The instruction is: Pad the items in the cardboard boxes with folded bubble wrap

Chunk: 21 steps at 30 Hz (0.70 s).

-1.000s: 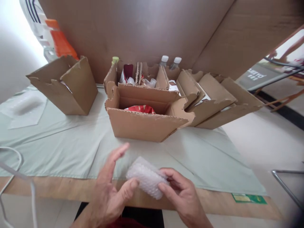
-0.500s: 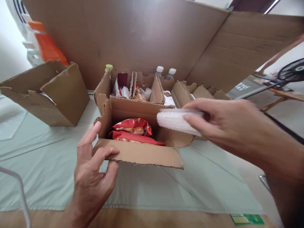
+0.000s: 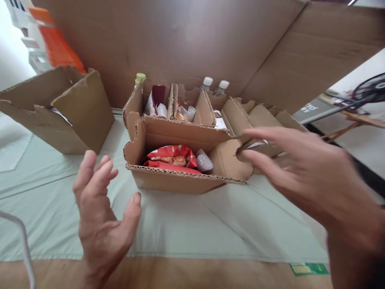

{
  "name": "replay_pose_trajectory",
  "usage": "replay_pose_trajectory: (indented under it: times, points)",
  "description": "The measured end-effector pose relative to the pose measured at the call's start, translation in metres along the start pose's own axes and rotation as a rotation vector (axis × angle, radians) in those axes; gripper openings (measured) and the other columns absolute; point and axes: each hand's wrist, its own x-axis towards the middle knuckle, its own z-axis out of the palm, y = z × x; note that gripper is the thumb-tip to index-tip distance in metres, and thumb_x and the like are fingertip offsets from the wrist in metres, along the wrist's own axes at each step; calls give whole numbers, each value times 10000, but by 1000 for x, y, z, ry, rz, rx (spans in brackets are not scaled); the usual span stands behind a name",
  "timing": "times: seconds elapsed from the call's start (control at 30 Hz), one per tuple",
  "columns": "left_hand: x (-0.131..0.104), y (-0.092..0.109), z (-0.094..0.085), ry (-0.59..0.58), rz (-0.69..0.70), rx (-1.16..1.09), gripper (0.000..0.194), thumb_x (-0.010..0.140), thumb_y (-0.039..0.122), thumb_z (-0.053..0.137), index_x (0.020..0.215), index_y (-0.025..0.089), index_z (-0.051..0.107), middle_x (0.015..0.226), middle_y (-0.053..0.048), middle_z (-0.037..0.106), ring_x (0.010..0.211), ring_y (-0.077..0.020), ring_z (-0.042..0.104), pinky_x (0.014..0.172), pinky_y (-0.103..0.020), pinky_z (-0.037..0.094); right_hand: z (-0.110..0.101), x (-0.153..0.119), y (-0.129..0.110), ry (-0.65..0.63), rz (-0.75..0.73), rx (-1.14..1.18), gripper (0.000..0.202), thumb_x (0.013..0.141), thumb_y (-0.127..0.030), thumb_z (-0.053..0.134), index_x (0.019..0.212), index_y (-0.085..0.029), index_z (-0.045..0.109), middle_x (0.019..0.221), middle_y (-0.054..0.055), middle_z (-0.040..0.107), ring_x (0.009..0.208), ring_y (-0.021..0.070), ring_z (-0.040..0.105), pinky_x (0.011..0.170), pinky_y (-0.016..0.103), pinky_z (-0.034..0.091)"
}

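From where I stand, the left hand [image 3: 105,220] is open and empty, palm partly turned up, its fingers curved and the thumb spread wide, just off the near left corner of the front box [image 3: 171,182]. The right hand [image 3: 306,172], a little blurred, is released too, thumb and fingers parted in a loose pinch with nothing between them, by the right end of the front box; I can't tell whether a fingertip brushes its flap. That box is plain brown corrugated cardboard, its rim cut in wavy curves with the fluting showing along the edge. Inside it, a glossy, crinkled red packet [image 3: 174,157] lies toward the left, and a small rounded bundle [image 3: 204,161] in bumpy, see-through bubble wrap sits against the packet's right side. Right behind the front box stand two narrower boxes: the left one [image 3: 137,100] holds a dark red and white packet [image 3: 156,98] and some clear plastic, the right one [image 3: 207,108] a crumpled clear wrapper [image 3: 189,113]. More slanted cardboard boxes [image 3: 239,114] run off to the right of the front box, with two white-capped bottles [image 3: 207,83] behind. Well to the left of it stands a taller angular box [image 3: 87,116], with a smooth orange bottle [image 3: 58,44] beyond. Everything rests on a pale green, softly creased cloth [image 3: 192,228] over a wooden bench [image 3: 168,275].
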Motion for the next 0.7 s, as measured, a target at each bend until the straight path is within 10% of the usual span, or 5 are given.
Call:
replay_pose_trajectory:
  times: [0.07, 0.17, 0.4, 0.7]
  points:
    - [2, -13, -4, -75, -120, -31, 767, 892, 266, 748, 1563, 417, 408, 1705, -10, 293, 1533, -335, 354, 1212, -536, 407, -14, -42, 5, 126, 223, 36, 296, 971, -507, 614, 1140, -309, 753, 1094, 60, 774, 909, 248, 709, 699, 377, 529]
    - [10, -37, 2, -198, -249, -160, 828, 882, 399, 776, 1593, 370, 353, 1677, -64, 368, 1520, -329, 386, 1219, -518, 388, 11, -85, -1, -17, 380, 278, 439, 916, -559, 659, 1256, -283, 680, 1115, 79, 765, 889, 248, 713, 673, 364, 565]
    - [22, -57, 30, -362, -324, -381, 717, 878, 591, 726, 1455, 230, 503, 1499, -121, 583, 1416, -301, 512, 1196, -440, 396, 105, -76, -31, -119, 357, 771, 365, 965, -526, 530, 1109, -202, 620, 1134, 126, 729, 1057, 282, 678, 898, 452, 579]
    - [-27, -12, -65, -271, -419, -260, 564, 909, 563, 704, 1362, 241, 613, 1364, -93, 685, 1383, -337, 553, 1219, -489, 388, 36, -126, -95, -40, 316, 591, 363, 1004, -529, 500, 779, -252, 563, 881, 91, 687, 862, 269, 655, 800, 441, 568]
